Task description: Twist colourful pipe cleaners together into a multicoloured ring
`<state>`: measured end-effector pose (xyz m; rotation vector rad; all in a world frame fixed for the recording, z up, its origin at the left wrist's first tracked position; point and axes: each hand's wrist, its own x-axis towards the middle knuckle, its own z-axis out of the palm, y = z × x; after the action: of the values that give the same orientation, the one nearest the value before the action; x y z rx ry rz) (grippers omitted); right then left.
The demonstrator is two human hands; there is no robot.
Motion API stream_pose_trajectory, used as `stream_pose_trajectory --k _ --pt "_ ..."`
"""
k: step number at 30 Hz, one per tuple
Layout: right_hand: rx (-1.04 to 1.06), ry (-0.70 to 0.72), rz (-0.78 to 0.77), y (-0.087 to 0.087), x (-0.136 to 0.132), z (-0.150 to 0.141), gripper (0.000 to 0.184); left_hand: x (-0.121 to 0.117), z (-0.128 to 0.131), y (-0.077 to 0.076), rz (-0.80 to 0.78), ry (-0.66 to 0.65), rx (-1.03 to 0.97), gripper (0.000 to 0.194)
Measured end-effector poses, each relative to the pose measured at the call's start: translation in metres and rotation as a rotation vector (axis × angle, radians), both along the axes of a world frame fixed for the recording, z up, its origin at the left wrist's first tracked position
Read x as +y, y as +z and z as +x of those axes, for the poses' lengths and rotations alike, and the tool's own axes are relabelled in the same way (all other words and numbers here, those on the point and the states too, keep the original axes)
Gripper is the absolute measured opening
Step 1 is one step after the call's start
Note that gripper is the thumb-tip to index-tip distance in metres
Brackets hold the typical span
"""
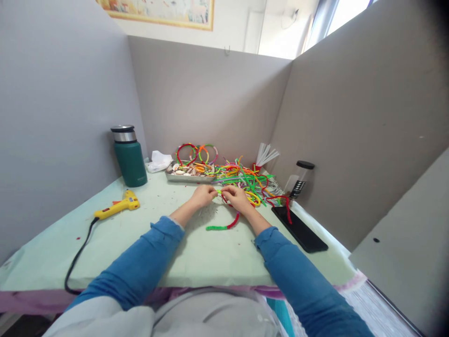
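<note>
Near the middle of the table, my left hand (204,195) and my right hand (237,198) meet fingertip to fingertip. Both are closed in a pinch on a short yellow-green pipe cleaner (219,192). A curved strip of red and green pipe cleaner (216,228) runs down from beside my right hand, its green end lying on the pale tablecloth. My right fingers partly hide where the strip and the yellow-green piece come together. Just behind my right hand is a tangled heap of coloured pipe cleaners (242,175).
A yellow glue gun (119,206) with a black cord lies left, before a green bottle (129,159). At the back are a metal tray (191,178) of shells and several wrapped hoops (187,146). A black phone (301,229) and a dark-lidded container (302,180) are right. Grey partitions enclose the table.
</note>
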<state>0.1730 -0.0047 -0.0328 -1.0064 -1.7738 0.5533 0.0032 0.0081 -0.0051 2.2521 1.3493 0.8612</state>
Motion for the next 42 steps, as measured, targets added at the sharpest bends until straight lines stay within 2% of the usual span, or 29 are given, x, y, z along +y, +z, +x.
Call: stream_pose_trajectory --k 5,7,9,12,15,17,21,23,29,37,42 --pt "-0.004 0.037 -0.004 0.001 -0.002 -0.001 0.022 -0.002 -0.003 -0.002 -0.479 -0.132 -0.356 0.024" --pt "0.000 0.041 -0.002 0.001 -0.001 -0.001 0.021 -0.003 -0.003 -0.001 -0.601 -0.199 -0.455 0.026" --pt "0.002 0.041 -0.005 0.001 0.000 0.000 0.021 -0.005 -0.003 0.000 -0.647 -0.223 -0.493 0.025" --pt "0.002 0.019 -0.026 -0.001 0.002 0.001 0.022 -0.005 -0.004 0.000 -0.600 -0.212 -0.457 0.021" --pt "0.002 0.003 -0.048 -0.002 0.004 0.001 0.022 -0.002 -0.005 -0.002 -0.487 -0.178 -0.343 0.021" --pt "-0.001 0.007 -0.057 -0.003 0.004 0.001 0.021 0.001 -0.004 -0.004 -0.349 -0.132 -0.234 0.026" --pt "-0.010 0.028 -0.065 -0.002 0.003 0.000 0.021 0.003 -0.003 -0.005 0.063 -0.064 0.013 0.024" --pt "-0.015 0.038 -0.071 -0.001 0.002 0.000 0.021 0.002 -0.003 -0.004 0.170 -0.048 0.096 0.024" --pt "-0.003 0.045 -0.081 -0.002 0.002 0.000 0.022 -0.006 -0.004 0.002 0.168 0.013 0.142 0.024" --pt "0.007 0.044 -0.069 -0.002 0.003 0.000 0.022 -0.003 -0.005 -0.002 0.205 -0.035 0.102 0.021" --pt "0.013 0.047 -0.072 -0.001 0.001 0.000 0.024 0.002 -0.005 -0.003 0.085 -0.048 -0.027 0.027"
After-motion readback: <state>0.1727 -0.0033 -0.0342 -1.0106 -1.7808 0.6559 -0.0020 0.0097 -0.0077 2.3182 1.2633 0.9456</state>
